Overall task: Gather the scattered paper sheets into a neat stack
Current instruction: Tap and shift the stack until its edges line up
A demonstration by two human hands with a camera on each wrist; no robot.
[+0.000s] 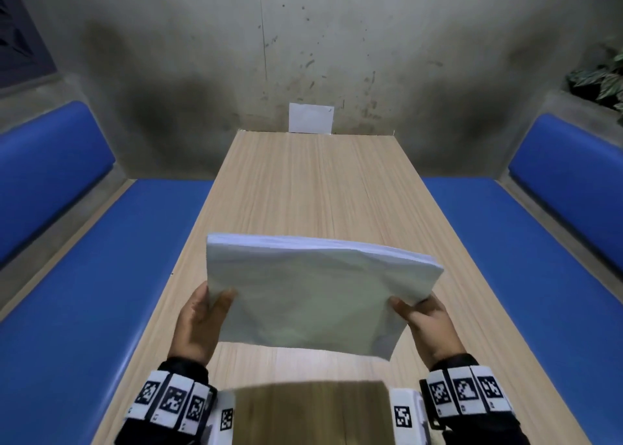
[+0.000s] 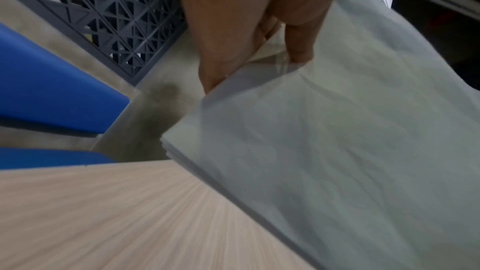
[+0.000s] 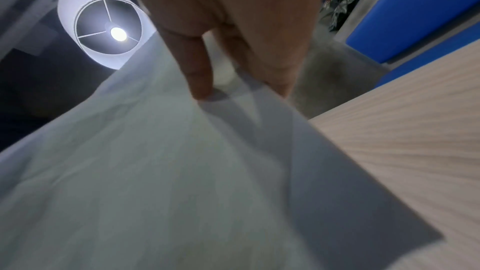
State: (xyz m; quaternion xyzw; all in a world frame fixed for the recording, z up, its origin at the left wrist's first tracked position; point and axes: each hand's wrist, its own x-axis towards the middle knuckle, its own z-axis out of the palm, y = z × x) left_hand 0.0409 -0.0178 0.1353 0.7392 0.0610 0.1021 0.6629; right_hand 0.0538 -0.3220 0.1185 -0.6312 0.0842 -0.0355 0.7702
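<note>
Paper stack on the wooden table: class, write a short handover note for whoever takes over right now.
Left hand grips the stack's near-left corner, thumb on top.
Right hand grips the near-right corner the same way.
Paper stack is held tilted above the table, its sheets gathered with edges roughly aligned.
One white sheet stands at the table's far end by the wall.
Left: square the edges and lay the stack flat.

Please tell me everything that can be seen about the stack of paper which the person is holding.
The stack of paper is a thick bundle of white, slightly wrinkled sheets. It is held up above the wooden table, tilted with its far edge raised. The sheet edges along the far side look roughly aligned, slightly fanned. The left hand grips its left side and the right hand its right side, each thumb lying on the top sheet. Nothing else touches it.
</note>
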